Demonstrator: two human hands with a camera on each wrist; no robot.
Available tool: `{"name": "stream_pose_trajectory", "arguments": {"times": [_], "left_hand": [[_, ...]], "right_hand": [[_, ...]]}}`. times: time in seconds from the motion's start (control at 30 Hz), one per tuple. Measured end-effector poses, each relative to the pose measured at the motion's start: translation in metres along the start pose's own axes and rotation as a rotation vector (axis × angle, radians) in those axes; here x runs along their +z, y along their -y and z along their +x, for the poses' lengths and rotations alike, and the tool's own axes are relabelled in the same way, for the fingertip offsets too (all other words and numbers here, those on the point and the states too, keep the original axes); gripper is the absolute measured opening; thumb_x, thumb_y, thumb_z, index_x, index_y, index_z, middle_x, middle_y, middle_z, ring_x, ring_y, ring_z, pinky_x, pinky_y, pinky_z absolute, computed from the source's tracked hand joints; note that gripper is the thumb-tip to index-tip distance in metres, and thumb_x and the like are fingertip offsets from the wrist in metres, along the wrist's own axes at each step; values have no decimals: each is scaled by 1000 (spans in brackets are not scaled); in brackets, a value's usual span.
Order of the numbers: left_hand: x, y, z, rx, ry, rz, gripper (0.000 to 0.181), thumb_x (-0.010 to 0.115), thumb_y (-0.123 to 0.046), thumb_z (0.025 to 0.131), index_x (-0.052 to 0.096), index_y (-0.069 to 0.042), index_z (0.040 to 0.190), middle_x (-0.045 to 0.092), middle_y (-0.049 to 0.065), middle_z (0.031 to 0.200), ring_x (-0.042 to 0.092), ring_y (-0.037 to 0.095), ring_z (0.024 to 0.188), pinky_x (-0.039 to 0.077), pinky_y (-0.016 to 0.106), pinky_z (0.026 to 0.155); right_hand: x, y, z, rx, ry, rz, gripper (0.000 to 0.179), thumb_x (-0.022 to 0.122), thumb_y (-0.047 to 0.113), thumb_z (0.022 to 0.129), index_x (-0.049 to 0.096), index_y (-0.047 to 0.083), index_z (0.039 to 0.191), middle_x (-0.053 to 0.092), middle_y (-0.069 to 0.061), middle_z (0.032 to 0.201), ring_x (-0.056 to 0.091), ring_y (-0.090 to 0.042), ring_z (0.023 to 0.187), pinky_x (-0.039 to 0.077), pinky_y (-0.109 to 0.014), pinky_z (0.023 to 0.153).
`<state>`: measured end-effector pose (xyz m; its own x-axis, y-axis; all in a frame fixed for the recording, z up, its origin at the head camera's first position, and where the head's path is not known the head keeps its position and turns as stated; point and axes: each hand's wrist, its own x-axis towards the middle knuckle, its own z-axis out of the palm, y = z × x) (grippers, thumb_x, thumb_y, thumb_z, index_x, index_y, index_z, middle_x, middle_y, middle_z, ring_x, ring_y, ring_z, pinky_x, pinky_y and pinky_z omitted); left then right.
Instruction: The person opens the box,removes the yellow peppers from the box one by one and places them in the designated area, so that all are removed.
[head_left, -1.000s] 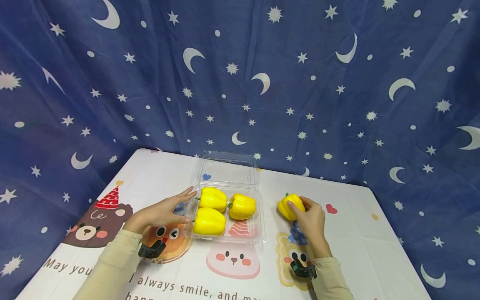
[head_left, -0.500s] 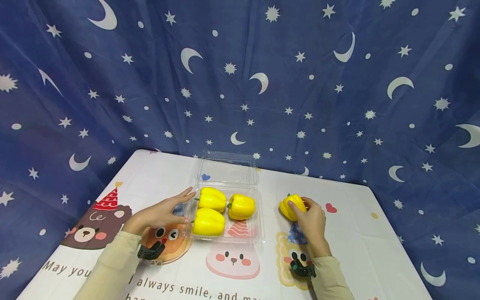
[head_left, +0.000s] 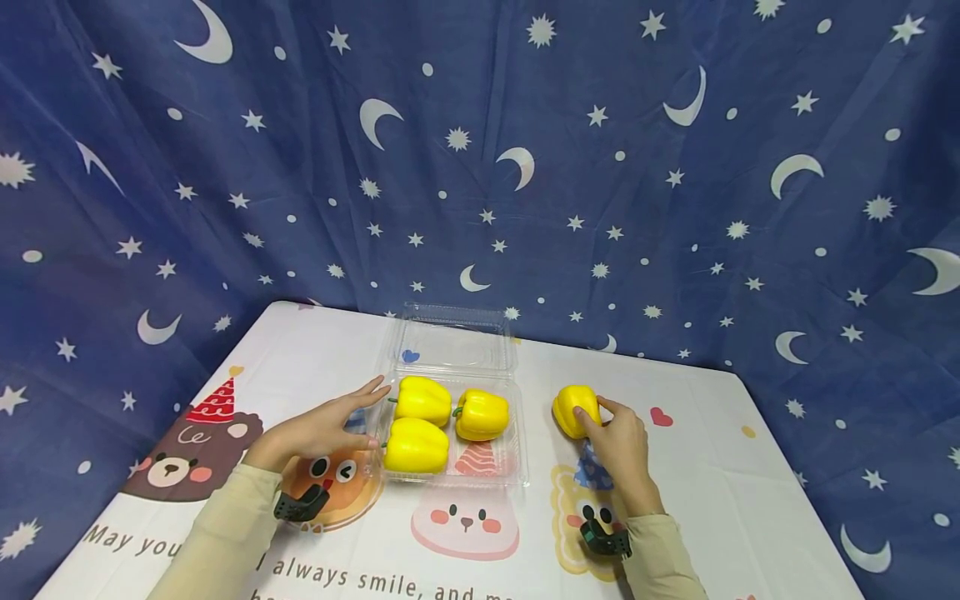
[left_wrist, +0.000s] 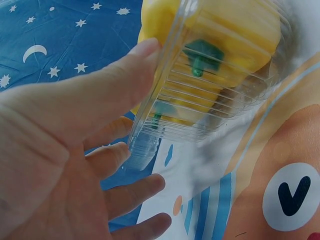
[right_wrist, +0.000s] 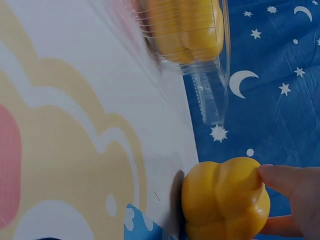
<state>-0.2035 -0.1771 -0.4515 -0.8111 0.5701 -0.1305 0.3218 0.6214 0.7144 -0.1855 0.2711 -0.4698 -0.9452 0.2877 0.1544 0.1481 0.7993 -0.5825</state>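
Note:
My right hand [head_left: 621,442] holds a yellow bell pepper [head_left: 572,410] between thumb and fingers, close over the table to the right of the box. In the right wrist view the lobed end of this bell pepper [right_wrist: 225,200] shows and its stem is hidden. My left hand [head_left: 322,427] rests with spread, relaxed fingers along the left side of an open clear plastic box [head_left: 517,467]. The left wrist view has the thumb at the box rim [left_wrist: 155,85]. Inside lie three yellow bell peppers: two stacked along the left [head_left: 423,400] [head_left: 417,446], one at right [head_left: 482,415].
The box's clear lid [head_left: 457,346] lies folded back toward the far edge. A white tablecloth [head_left: 697,450] with cartoon prints and lettering covers the table. A blue curtain [head_left: 480,167] with moons and stars hangs behind. Black straps with cameras [head_left: 606,537] sit on both wrists.
My right hand has turned the bell pepper, so its green stem is out of sight in the head view. The left hand, the box and its peppers stay as they were.

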Motion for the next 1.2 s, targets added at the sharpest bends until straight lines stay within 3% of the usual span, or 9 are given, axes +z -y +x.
{"name": "stream_pose_trajectory", "arguments": {"times": [0.1, 0.23, 0.9, 1.2], "left_hand": [[0, 0, 0, 0, 0, 3, 86, 76, -32, 90, 31, -8, 159, 10, 22, 170, 18, 52, 153, 24, 71, 119], [0, 1, 0, 8, -1, -2, 85, 76, -31, 90, 31, -7, 159, 10, 22, 170, 17, 52, 153, 24, 71, 119], [0, 2, -2, -2, -3, -30, 85, 76, -31, 90, 31, -8, 159, 11, 20, 170, 16, 51, 153, 23, 72, 118], [0, 1, -2, -4, 5, -29, 86, 75, -31, 91, 29, -8, 160, 10, 19, 171, 15, 51, 154, 21, 72, 119]], "right_hand": [[0, 0, 0, 10, 5, 13, 58, 72, 37, 91, 64, -4, 131, 70, -29, 119, 70, -40, 96, 58, -48, 86], [0, 0, 0, 19, 9, 35, 56, 72, 35, 91, 63, -6, 130, 63, -30, 132, 59, -48, 124, 47, -61, 108], [-5, 1, -2, 39, 66, 29, 61, 71, 36, 92, 57, -3, 137, 59, -29, 138, 60, -46, 119, 48, -61, 107], [-9, 1, -1, 21, 25, 34, 58, 68, 35, 94, 58, -3, 136, 61, -29, 135, 65, -45, 110, 52, -58, 100]]}}
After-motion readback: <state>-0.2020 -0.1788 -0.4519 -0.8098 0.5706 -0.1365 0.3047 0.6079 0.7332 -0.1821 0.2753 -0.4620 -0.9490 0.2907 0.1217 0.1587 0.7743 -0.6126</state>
